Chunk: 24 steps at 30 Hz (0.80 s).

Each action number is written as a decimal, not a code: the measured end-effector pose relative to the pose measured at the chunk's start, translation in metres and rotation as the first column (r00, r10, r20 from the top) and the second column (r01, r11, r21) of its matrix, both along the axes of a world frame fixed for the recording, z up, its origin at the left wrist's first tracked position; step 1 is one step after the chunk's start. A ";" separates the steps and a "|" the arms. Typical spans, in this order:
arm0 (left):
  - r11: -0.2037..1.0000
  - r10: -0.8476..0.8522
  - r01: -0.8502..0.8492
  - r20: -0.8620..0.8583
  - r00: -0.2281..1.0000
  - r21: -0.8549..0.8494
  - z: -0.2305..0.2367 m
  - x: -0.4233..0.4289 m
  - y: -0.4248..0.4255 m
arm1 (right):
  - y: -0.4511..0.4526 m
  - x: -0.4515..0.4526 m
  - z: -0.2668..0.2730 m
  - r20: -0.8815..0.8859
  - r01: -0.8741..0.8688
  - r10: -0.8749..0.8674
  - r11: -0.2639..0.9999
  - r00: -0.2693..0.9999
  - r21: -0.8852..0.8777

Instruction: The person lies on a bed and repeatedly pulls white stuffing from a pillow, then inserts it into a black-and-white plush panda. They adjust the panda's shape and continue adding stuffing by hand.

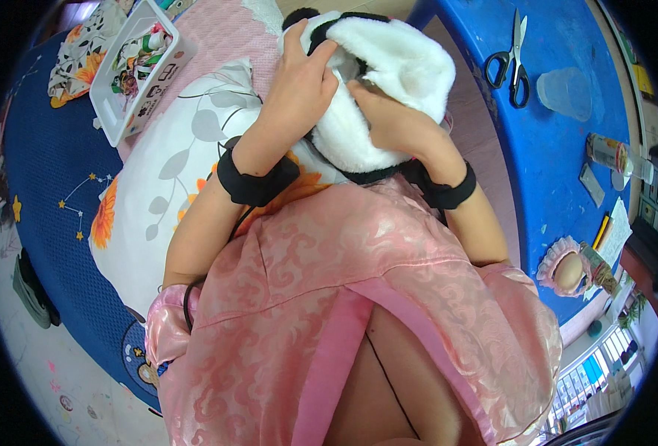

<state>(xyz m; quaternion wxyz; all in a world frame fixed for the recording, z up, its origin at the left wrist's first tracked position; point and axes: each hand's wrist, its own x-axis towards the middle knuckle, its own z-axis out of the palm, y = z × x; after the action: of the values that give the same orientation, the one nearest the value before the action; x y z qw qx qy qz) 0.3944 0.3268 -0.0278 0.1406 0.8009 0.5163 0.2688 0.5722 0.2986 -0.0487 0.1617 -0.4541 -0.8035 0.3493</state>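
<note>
A black-and-white plush piece [407, 56], like a panda hat or toy, rests at my lap in front of the pink satin garment. Its white pile is folded around a dark opening, and a round black ear-like tuft stands at its far left. My left hand [301, 83] grips its left side, thumb and forefinger against the black-and-white edge. My right hand [404, 122] grips the near right side; its thumb points into the opening and its other fingers are hidden by the plush. Each wrist wears a black band.
A white cushion [178, 145] with leaf and flower prints lies at my left. Beyond it is a white plastic basket [139, 111] of embroidery thread. On the blue table [507, 167] at right are scissors [511, 61], a clear plastic cup [564, 93] and a jar [607, 151].
</note>
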 end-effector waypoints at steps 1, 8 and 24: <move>1.000 -0.010 0.010 0.004 1.000 -0.020 -0.001 0.000 -0.001 | 0.000 -0.002 0.000 0.072 -0.012 0.011 1.000 0.997 0.000; 0.992 -0.108 0.115 -0.145 0.984 0.044 0.020 -0.014 0.009 | 0.005 0.001 0.039 -0.237 0.219 -0.126 0.878 0.963 0.425; 0.717 -0.660 0.426 -0.340 0.670 -0.551 0.053 -0.062 -0.050 | -0.008 0.044 0.059 -0.592 0.422 -0.363 0.906 0.719 -0.042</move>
<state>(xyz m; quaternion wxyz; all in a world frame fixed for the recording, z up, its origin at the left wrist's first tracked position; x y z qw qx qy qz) 0.3322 0.2764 0.0249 0.2443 0.9096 0.3095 -0.1313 0.6163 0.2905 0.0107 0.4938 -0.4750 -0.6146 0.3909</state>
